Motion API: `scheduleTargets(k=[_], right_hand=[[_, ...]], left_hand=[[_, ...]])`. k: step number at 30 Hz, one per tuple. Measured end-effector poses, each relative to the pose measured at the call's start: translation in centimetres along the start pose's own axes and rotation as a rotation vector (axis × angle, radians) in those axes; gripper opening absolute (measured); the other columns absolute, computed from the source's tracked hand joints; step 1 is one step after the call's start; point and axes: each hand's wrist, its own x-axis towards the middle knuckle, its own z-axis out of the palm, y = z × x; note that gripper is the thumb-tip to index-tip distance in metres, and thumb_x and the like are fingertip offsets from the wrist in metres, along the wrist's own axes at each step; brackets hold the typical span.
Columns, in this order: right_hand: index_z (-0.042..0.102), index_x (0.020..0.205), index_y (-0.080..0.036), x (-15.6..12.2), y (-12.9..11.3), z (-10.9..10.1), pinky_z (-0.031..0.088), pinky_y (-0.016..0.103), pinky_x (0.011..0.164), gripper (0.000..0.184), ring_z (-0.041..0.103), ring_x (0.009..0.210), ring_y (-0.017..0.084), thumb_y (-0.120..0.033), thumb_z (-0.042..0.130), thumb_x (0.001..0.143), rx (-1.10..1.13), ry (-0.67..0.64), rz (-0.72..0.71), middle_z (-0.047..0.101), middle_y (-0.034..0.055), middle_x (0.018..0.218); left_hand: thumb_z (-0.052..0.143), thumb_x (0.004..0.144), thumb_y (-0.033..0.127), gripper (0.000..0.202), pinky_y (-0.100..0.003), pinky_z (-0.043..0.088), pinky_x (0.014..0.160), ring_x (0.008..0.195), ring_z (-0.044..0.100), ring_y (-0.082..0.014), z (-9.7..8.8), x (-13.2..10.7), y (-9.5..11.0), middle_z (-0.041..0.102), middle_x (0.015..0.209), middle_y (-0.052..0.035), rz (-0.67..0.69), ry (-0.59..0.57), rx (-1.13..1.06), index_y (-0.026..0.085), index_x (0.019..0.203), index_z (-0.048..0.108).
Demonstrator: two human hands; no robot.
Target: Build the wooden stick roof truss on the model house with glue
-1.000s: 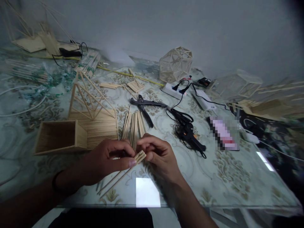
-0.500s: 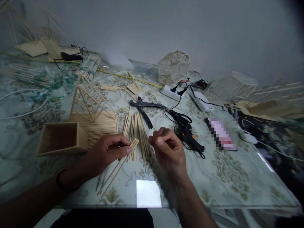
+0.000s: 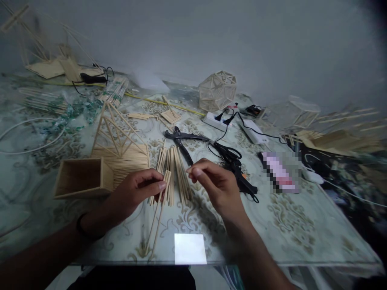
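My left hand (image 3: 140,189) is closed around a few thin wooden sticks (image 3: 167,176) held between thumb and fingers. Two of them slant down toward the table's front edge. My right hand (image 3: 219,187) is pinched, thumb against forefinger, beside the tip of a black cutter handle (image 3: 185,152); what lies in the pinch is too small to make out. Between and behind the hands, loose wooden sticks (image 3: 183,181) lie fanned out on the patterned tabletop. Left of them is a panel of glued sticks (image 3: 133,163) with a triangular stick frame (image 3: 116,135) standing at it.
A wooden box (image 3: 107,179) lies by my left forearm. A black glue gun (image 3: 242,179), a phone (image 3: 279,171) and white power strips (image 3: 216,120) are on the right. Behind stand a stick polyhedron (image 3: 217,90) and wrapped stick bundles (image 3: 115,89); cables cross the table.
My left hand has turned the held sticks more upright in view, their lower ends swinging right. My right hand has shifted slightly, its pinch now pointing left.
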Motion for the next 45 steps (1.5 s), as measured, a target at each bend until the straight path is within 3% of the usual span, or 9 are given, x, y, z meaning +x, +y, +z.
scheduleTargets(k=[4, 9, 12, 14, 20, 25, 39, 42, 45], right_hand=[[0.084, 0.082, -0.026, 0.3, 0.7, 0.8, 0.051, 0.029, 0.07, 0.011, 0.066, 0.073, 0.015, -0.034, 0.091, 0.084, 0.035, -0.022, 0.014, 0.074, 0.0003, 0.078], [0.087, 0.089, -0.026, -0.2, 1.1, 1.4, 0.054, 0.029, 0.072, 0.005, 0.07, 0.077, 0.016, -0.026, 0.083, 0.092, 0.061, -0.197, 0.039, 0.079, 0.003, 0.084], [0.087, 0.098, -0.028, -0.5, 0.9, 1.7, 0.055, 0.028, 0.07, 0.013, 0.069, 0.076, 0.015, -0.023, 0.088, 0.086, 0.081, -0.189, 0.055, 0.08, 0.0022, 0.088], [0.087, 0.102, -0.029, -0.7, 1.0, 1.9, 0.056, 0.027, 0.069, 0.021, 0.068, 0.075, 0.014, -0.021, 0.091, 0.083, 0.066, -0.148, 0.009, 0.08, 0.0015, 0.088], [0.087, 0.101, -0.029, -1.1, 1.3, 2.3, 0.055, 0.029, 0.068, 0.019, 0.067, 0.076, 0.015, -0.014, 0.084, 0.09, -0.072, -0.065, -0.231, 0.074, 0.0013, 0.087], [0.082, 0.114, -0.029, -1.1, 1.3, 2.0, 0.057, 0.032, 0.077, 0.033, 0.065, 0.089, 0.017, -0.009, 0.08, 0.088, -0.143, -0.15, -0.324, 0.063, 0.0018, 0.098], [0.081, 0.097, -0.028, -1.1, 1.4, 2.0, 0.048, 0.034, 0.083, 0.011, 0.056, 0.09, 0.017, -0.017, 0.078, 0.095, -0.012, -0.243, -0.15, 0.052, -0.0001, 0.093], [0.08, 0.095, -0.028, -1.0, 1.4, 1.5, 0.046, 0.036, 0.09, 0.008, 0.058, 0.096, 0.019, -0.021, 0.078, 0.096, 0.108, -0.245, -0.087, 0.055, 0.0011, 0.097], [0.079, 0.092, -0.027, -0.9, 1.4, 1.0, 0.045, 0.038, 0.096, 0.007, 0.061, 0.106, 0.021, -0.028, 0.076, 0.098, 0.274, -0.266, -0.009, 0.064, 0.0042, 0.11]], left_hand=[[0.07, 0.099, 0.031, 0.019, -0.026, 0.046, 0.074, 0.075, 0.061, -0.0126, -0.2, 0.1, 0.0, 0.068, 0.076, 0.0031, 0.017, 0.001, 0.02, 0.018, 0.086, 0.072], [0.072, 0.097, 0.033, 0.018, -0.027, 0.049, 0.074, 0.072, 0.063, -0.0133, -0.2, 0.1, 0.2, 0.07, 0.073, 0.0025, 0.009, -0.003, -0.009, 0.018, 0.086, 0.075], [0.072, 0.097, 0.033, 0.017, -0.027, 0.049, 0.072, 0.07, 0.063, -0.0138, -0.2, 0.2, 0.2, 0.07, 0.073, 0.0016, -0.002, 0.016, -0.012, 0.019, 0.089, 0.076], [0.072, 0.096, 0.033, 0.017, -0.027, 0.049, 0.071, 0.07, 0.063, -0.0141, -0.1, 0.2, 0.4, 0.07, 0.072, 0.0013, -0.001, 0.031, -0.021, 0.019, 0.088, 0.076], [0.074, 0.093, 0.033, 0.019, -0.028, 0.049, 0.071, 0.068, 0.061, -0.014, 0.3, 0.0, 1.1, 0.067, 0.069, 0.0007, -0.04, 0.042, -0.014, 0.016, 0.084, 0.073], [0.076, 0.091, 0.035, 0.022, -0.028, 0.048, 0.073, 0.07, 0.06, -0.0143, 0.2, -0.1, 0.7, 0.066, 0.071, 0.001, -0.05, 0.051, -0.048, 0.017, 0.081, 0.071], [0.077, 0.093, 0.041, 0.022, -0.029, 0.048, 0.068, 0.069, 0.059, -0.0159, 0.2, -0.1, 0.0, 0.069, 0.078, -0.0015, -0.024, 0.005, -0.04, 0.021, 0.083, 0.077], [0.08, 0.091, 0.041, 0.023, -0.027, 0.048, 0.065, 0.07, 0.058, -0.0139, 0.2, 0.0, 0.1, 0.069, 0.091, -0.0024, -0.025, 0.008, -0.085, 0.019, 0.085, 0.076], [0.079, 0.092, 0.038, 0.024, -0.025, 0.048, 0.065, 0.069, 0.057, -0.012, 0.2, 0.0, 0.3, 0.066, 0.086, -0.0003, -0.02, 0.007, -0.088, 0.018, 0.081, 0.073]])
